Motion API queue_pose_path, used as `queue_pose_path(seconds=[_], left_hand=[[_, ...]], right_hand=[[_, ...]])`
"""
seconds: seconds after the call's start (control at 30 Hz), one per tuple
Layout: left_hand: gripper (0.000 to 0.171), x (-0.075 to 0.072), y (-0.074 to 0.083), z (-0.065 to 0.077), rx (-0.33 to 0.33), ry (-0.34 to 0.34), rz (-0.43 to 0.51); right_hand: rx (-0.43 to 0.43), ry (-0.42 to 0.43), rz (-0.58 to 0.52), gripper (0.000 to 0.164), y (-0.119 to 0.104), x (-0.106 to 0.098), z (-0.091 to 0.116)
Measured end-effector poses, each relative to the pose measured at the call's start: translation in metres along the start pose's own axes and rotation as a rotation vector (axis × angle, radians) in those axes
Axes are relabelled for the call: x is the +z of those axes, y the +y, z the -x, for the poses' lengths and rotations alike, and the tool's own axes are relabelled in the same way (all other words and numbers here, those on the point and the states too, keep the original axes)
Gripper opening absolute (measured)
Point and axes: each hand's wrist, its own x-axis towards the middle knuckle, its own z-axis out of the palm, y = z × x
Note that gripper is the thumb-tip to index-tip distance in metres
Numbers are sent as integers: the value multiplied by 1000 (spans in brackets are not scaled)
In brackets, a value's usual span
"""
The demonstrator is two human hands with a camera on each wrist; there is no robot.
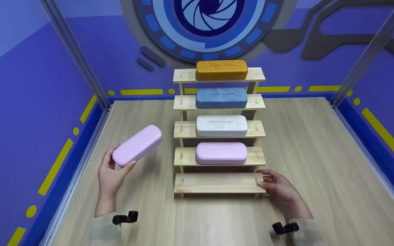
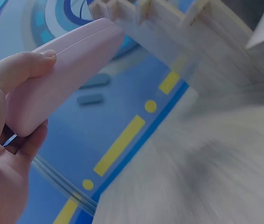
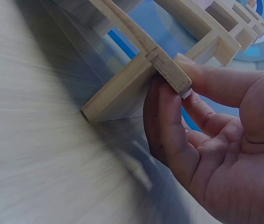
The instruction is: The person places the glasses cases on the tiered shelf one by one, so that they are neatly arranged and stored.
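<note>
My left hand (image 1: 111,176) grips a pale pink glasses case (image 1: 137,145) by its near end, holding it tilted above the table left of the rack. In the left wrist view the thumb presses on one side of that case (image 2: 66,70), with fingers behind it. A wooden step rack (image 1: 217,182) stands in the middle, and my right hand (image 1: 282,188) pinches the right end of its lowest shelf. The right wrist view shows thumb on top and fingers curled under the shelf end (image 3: 171,74). A second pink case (image 1: 221,153) lies on the shelf above.
Higher shelves carry a white case (image 1: 221,125), a blue case (image 1: 221,97) and, on top, a mustard case (image 1: 221,70). The rack stands on a wood-grain table (image 1: 320,143), near a blue patterned back wall (image 1: 108,51). Side walls with metal corner posts (image 1: 77,51) enclose it.
</note>
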Motion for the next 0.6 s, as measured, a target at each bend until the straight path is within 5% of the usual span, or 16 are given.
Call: queue_pose_path(seconds=[0.6], left_hand=[[78, 23, 42, 19, 254, -174, 7]], right_hand=[[4, 10, 8, 57, 0, 0, 1]])
